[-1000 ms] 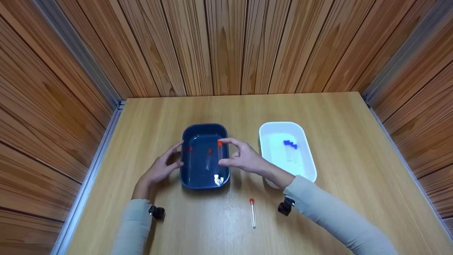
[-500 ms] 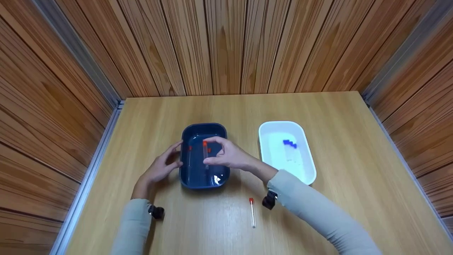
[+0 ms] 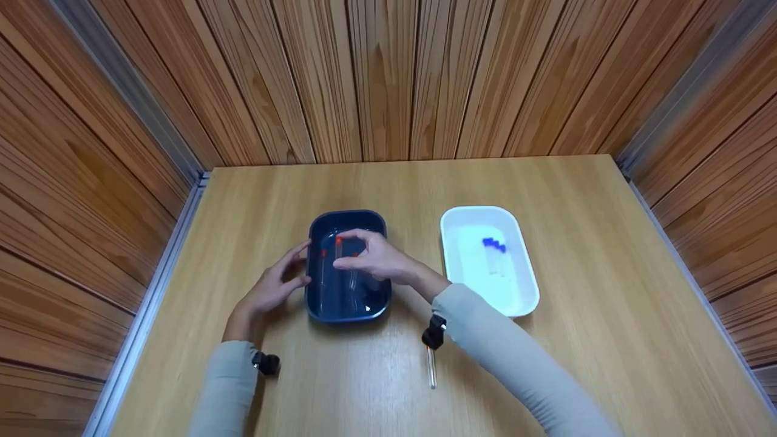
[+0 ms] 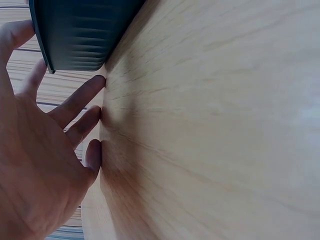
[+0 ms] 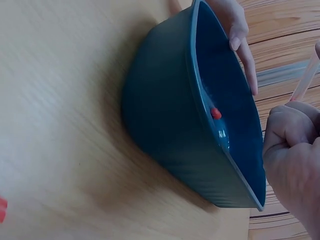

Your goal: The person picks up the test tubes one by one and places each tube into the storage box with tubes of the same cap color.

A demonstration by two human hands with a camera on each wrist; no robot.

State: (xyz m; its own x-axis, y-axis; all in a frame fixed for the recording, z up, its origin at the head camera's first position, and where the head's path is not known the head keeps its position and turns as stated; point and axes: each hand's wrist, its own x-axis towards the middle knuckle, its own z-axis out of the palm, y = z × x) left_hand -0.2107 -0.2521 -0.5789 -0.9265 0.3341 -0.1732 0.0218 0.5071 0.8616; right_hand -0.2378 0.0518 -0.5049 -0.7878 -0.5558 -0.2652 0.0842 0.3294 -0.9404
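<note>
Right hand (image 3: 370, 261) moved left, now pinching clear red-capped plastic tube (image 3: 338, 246) over dark blue oval tub (image 3: 315, 297); left hand (image 3: 273, 285) spread wide beside it, light wooden table (image 3: 607, 303), wood-panelled walls (image 3: 388, 79).

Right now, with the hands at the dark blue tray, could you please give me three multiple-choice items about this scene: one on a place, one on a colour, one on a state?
1. Where does the lone tube on the table lie?
A. inside the white tray
B. near the table's front edge, by the right forearm
C. against the back wall

2. What colour are the caps in the white tray?
A. blue
B. red
C. green

3. What does the right hand do?
A. lies flat on the table
B. pinches a tube over the dark blue tray
C. lifts the white tray

Answers: 1 B, the lone tube lies on bare table. 2 A, blue caps show in the white tray. 3 B, the right hand pinches a red-capped tube over the dark blue tray.
</note>
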